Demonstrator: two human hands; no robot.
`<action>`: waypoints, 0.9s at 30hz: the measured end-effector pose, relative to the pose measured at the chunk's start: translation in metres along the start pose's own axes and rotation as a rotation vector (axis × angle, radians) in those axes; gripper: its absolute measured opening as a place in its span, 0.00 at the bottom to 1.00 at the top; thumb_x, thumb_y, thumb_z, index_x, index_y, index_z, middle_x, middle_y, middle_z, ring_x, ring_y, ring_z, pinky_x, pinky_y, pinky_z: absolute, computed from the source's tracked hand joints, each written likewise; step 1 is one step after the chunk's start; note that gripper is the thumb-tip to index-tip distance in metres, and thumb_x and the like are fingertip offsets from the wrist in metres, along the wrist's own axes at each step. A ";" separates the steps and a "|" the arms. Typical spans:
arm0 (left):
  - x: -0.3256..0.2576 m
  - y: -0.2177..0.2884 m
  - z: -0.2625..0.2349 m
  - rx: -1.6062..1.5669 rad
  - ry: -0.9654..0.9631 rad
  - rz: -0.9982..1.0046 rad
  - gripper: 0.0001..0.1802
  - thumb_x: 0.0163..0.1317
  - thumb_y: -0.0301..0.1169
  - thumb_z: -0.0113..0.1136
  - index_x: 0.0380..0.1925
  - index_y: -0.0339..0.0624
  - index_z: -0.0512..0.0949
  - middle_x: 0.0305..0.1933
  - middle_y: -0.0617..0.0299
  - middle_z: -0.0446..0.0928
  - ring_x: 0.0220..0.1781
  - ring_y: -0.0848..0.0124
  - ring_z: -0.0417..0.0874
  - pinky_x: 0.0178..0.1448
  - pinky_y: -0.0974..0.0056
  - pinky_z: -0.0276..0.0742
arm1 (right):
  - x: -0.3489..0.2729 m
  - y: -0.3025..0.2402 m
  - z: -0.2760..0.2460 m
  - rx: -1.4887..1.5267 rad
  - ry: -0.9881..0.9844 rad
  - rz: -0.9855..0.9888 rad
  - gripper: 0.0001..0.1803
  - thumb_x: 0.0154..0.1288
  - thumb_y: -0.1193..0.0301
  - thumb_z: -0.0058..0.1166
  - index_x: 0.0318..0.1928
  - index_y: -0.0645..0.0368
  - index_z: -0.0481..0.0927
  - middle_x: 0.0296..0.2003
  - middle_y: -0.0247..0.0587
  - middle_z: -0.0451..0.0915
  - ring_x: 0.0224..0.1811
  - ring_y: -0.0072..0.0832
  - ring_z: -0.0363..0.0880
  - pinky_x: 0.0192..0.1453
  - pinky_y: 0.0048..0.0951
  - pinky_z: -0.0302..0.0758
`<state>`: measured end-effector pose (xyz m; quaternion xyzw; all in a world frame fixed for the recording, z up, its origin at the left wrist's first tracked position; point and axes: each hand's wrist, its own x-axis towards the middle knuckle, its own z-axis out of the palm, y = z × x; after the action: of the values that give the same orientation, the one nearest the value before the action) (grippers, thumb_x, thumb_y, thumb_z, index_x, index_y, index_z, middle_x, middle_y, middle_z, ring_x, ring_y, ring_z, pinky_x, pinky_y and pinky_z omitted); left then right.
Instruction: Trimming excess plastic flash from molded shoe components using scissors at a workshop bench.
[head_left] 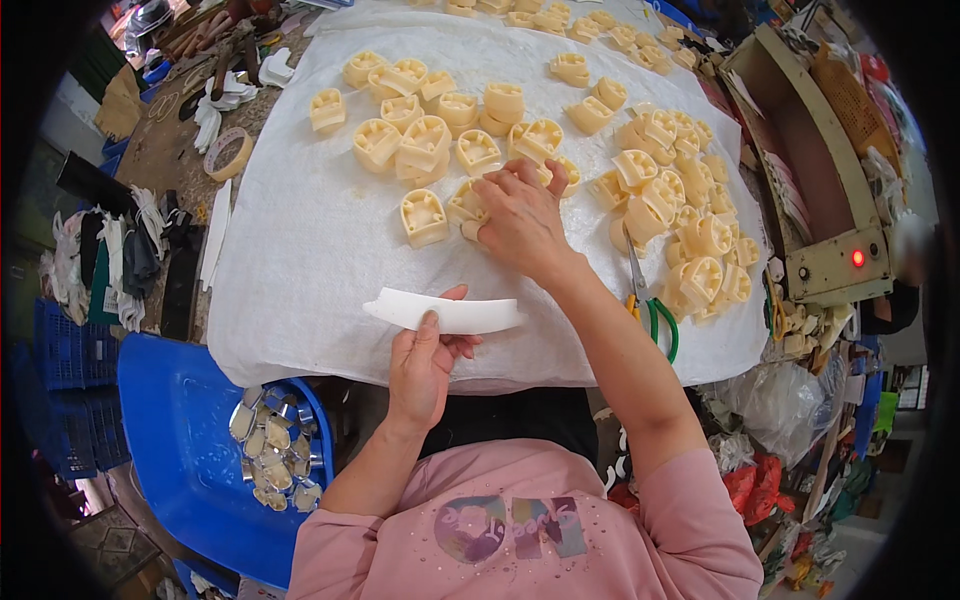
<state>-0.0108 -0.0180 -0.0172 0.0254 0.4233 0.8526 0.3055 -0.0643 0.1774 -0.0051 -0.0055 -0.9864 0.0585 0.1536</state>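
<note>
My left hand (422,370) pinches a curved white strip (445,312), thumb on top and fingers beneath, above the near edge of the covered table. Farther away, my right hand (522,215) reaches down among cream-coloured moulded blocks, hollow with inner ribs and shaped like shoe heels. Its fingers curl against one block (467,203), though the hand partly hides the grip. Just left of that, a single block (424,217) sits with its hollow side up. Behind it are more loose blocks (423,143), some stacked.
A large pile of blocks (690,220) lies to the right, beside green-and-orange-handled scissors (645,300). White cloth (290,270) covers the table. A blue tub (170,430) with shiny pieces stands lower left. Tape (228,154) lies left; a metal box with a red light (840,262) stands right.
</note>
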 end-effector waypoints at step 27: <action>0.004 -0.005 -0.008 0.049 -0.060 0.011 0.25 0.73 0.37 0.35 0.57 0.23 0.63 0.45 0.45 0.75 0.42 0.64 0.78 0.50 0.61 0.74 | -0.022 0.026 -0.044 -0.115 0.190 0.092 0.28 0.49 0.75 0.59 0.56 0.51 0.75 0.58 0.46 0.70 0.61 0.40 0.62 0.64 0.45 0.54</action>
<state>-0.0135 -0.0195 -0.0273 0.0611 0.4347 0.8424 0.3125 -0.0301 0.2081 0.0269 -0.0649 -0.9678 0.0081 0.2432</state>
